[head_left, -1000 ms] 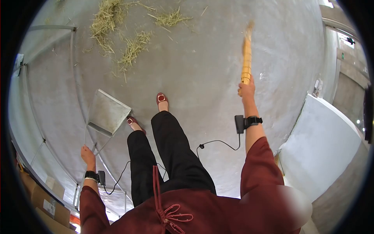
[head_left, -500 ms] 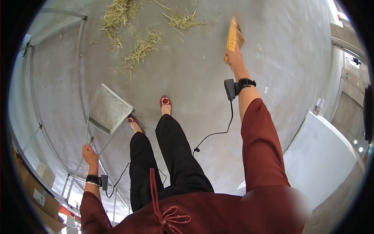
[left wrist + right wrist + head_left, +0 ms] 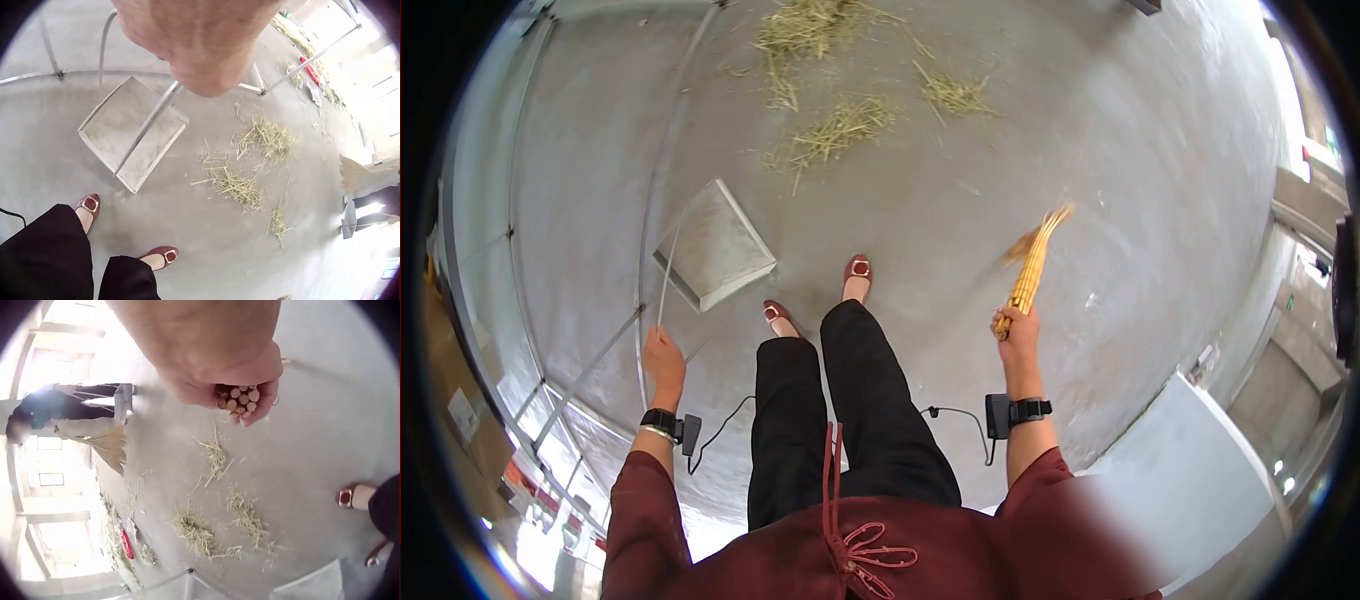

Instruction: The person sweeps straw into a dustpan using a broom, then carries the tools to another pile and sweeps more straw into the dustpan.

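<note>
In the head view my left hand [image 3: 663,362] grips the thin metal handle of a dustpan [image 3: 715,240]. The pan lies at the floor left of my feet, its tray pale and scuffed; the left wrist view shows the bent handle [image 3: 147,128] crossing it. Out to the right, my right hand [image 3: 1018,333] holds a short broom [image 3: 1032,275] of bundled yellow stalks, its frayed brush end pointing forward. From the right wrist camera the round cut ends of the stalks [image 3: 240,400] show inside the curled fingers. Loose heaps of straw [image 3: 845,125] lie ahead on the floor.
A metal frame [image 3: 590,365] stands along the left, with cardboard boxes [image 3: 465,400] beyond it. To the right is a white panel [image 3: 1190,470]. Another person [image 3: 47,412] with a broom [image 3: 109,447] and a dustpan [image 3: 124,403] stands farther off. Cables hang from both wrist cameras.
My right hand reached farther forward with the broom, then came back nearer my body. The head view has turned, shifting straw and dustpan rightward. My left hand keeps its grip on the handle.
</note>
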### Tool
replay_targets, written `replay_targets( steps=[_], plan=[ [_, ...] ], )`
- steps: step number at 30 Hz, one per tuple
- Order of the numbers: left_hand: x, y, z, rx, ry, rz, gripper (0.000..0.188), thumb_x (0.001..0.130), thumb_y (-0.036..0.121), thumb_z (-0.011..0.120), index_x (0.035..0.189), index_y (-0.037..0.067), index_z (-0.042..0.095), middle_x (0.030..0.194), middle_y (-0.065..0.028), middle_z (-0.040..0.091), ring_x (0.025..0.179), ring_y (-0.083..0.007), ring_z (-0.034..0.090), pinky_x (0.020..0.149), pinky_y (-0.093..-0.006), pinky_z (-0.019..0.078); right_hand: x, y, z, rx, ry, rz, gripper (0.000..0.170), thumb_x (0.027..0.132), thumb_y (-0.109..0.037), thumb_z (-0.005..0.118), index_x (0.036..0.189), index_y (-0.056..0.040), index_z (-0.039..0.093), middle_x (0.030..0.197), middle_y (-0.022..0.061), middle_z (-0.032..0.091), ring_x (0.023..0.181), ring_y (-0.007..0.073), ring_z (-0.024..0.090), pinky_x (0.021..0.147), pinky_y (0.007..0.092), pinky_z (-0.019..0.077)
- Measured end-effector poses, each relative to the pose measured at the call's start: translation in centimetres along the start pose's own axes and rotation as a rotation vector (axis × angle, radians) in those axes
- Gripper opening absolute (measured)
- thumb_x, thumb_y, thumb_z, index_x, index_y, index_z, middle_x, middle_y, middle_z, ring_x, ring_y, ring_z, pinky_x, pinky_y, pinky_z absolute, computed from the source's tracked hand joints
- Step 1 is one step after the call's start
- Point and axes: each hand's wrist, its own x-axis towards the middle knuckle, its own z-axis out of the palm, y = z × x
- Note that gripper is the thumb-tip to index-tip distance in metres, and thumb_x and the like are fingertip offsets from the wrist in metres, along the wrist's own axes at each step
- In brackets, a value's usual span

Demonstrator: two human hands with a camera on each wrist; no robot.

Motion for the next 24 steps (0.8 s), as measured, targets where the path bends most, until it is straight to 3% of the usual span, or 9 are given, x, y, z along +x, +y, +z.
replay_targets(
  steps=[2,6,9,11,13,15,17,20,24],
  plan=[
    [-0.8,1.1,-0.8,-0.026,-0.07,-0.051,0.029,0.093,0.025,0.041,0.078,0.002,0.051,0.068,-0.0225,0.056,0.066,-0.0435,0.054,0.057,-0.0514,0.0378,0.2,2.0,2.4,0.189,-0.047,0.188,0.039,0.074,0.007,0.049,0.106,-0.0122,0.04,0.075,0.0081,0.048,0.052,0.0193,0.051,0.04,0.0319,0.0434],
    [-1.8,1.1,-0.4,-0.027,-0.093,-0.101,0.029,0.093,0.025,0.041,0.078,0.002,0.051,0.066,-0.0226,0.055,0.065,-0.0427,0.054,0.056,-0.0507,0.0372,3.5,0.7,13.3,0.233,-0.243,0.083,0.031,0.074,0.005,0.05,0.099,-0.0107,0.042,0.067,0.0063,0.046,0.051,0.0193,0.05,0.04,0.0322,0.0411],
    [-2.7,0.3,0.3,-0.041,-0.083,-0.13,0.029,0.093,0.024,0.041,0.078,0.002,0.05,0.066,-0.0231,0.054,0.064,-0.0426,0.054,0.056,-0.0502,0.0367,7.9,-4.4,18.7,0.326,-0.352,0.116,0.03,0.074,0.004,0.052,0.099,-0.0088,0.042,0.068,0.0059,0.047,0.052,0.0177,0.05,0.042,0.0322,0.0422],
    [-3.0,-1.1,1.3,-0.098,-0.129,-0.18,0.028,0.093,0.024,0.041,0.079,0.002,0.05,0.066,-0.0234,0.054,0.065,-0.0429,0.053,0.057,-0.0501,0.0374,8.2,-6.5,18.2,0.319,-0.39,0.14,0.03,0.074,0.003,0.053,0.099,-0.0083,0.041,0.068,0.0059,0.047,0.052,0.0171,0.05,0.042,0.0319,0.0427],
    [-3.6,-3.1,3.3,-0.076,-0.07,-0.145,0.028,0.093,0.024,0.041,0.08,0.002,0.05,0.066,-0.0234,0.054,0.066,-0.0429,0.053,0.057,-0.0502,0.0379,6.2,-6.0,16.9,0.009,-0.359,-0.068,0.027,0.075,0.003,0.052,0.098,-0.0071,0.043,0.068,0.0059,0.048,0.053,0.0159,0.05,0.044,0.0304,0.0436],
    [-3.0,-4.0,3.6,-0.068,-0.018,-0.112,0.027,0.093,0.025,0.041,0.08,0.002,0.05,0.067,-0.0232,0.054,0.067,-0.0427,0.054,0.059,-0.0501,0.0389,1.3,-4.9,14.9,-0.165,-0.294,-0.113,0.025,0.077,-0.001,0.053,0.1,-0.0043,0.045,0.07,0.0061,0.05,0.052,0.0157,0.051,0.045,0.0296,0.045],
    [-3.1,-3.2,3.0,-0.051,-0.042,-0.171,0.027,0.093,0.025,0.041,0.081,0.002,0.05,0.068,-0.0229,0.055,0.068,-0.0426,0.055,0.059,-0.0501,0.0395,-2.8,-3.1,11.7,-0.112,-0.37,0.153,0.025,0.079,-0.006,0.055,0.103,-0.0017,0.047,0.074,0.0067,0.054,0.056,0.0162,0.055,0.047,0.0299,0.0472],
    [-2.9,-2.7,2.7,-0.089,-0.076,-0.24,0.027,0.093,0.025,0.042,0.081,0.003,0.051,0.07,-0.0224,0.057,0.07,-0.0422,0.056,0.06,-0.0497,0.0402,-8.2,-0.3,9.6,-0.124,-0.599,0.334,0.03,0.08,-0.011,0.058,0.106,-0.0006,0.048,0.077,0.0075,0.057,0.059,0.0172,0.058,0.05,0.0302,0.0495],
    [-4.0,-2.8,2.4,-0.1,-0.114,-0.285,0.027,0.093,0.025,0.042,0.082,0.002,0.051,0.071,-0.0223,0.058,0.071,-0.0428,0.056,0.06,-0.0498,0.0401,-12.6,2.1,14.1,-0.466,-0.736,0.456,0.032,0.077,-0.008,0.059,0.106,0.0008,0.049,0.078,0.0088,0.058,0.057,0.0167,0.058,0.051,0.0293,0.0499]
  ],
)
